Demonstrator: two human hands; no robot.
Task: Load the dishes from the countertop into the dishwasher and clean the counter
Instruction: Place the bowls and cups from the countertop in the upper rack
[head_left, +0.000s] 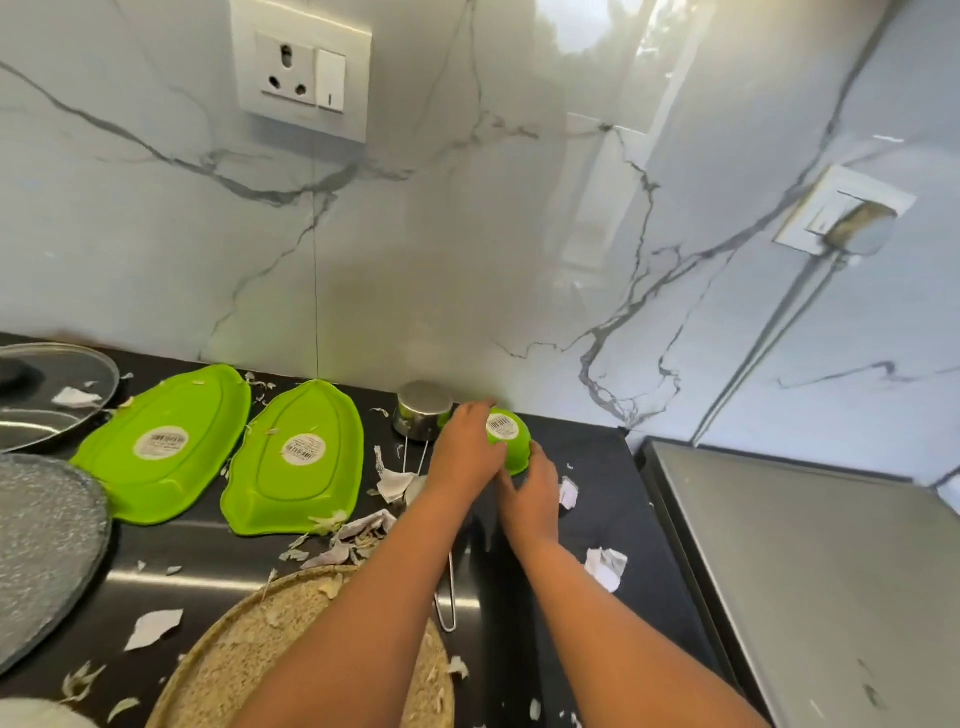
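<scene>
A small overturned lime-green plastic bowl (511, 441) is clasped by both hands, left (465, 449) and right (530, 499), near the wall. Little is judged done: two green leaf-shaped trays (171, 441) and paper scraps (605, 566) are left on the black bench (597, 499).

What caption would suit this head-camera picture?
Both hands, left and right, grasp an upturned green bowl on a scrap-strewn black countertop beside two green trays.

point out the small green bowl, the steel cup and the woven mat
small green bowl (514, 451), head view, green side wall
steel cup (423, 408), head view, upturned base
woven mat (249, 639), head view, bare left part
</scene>
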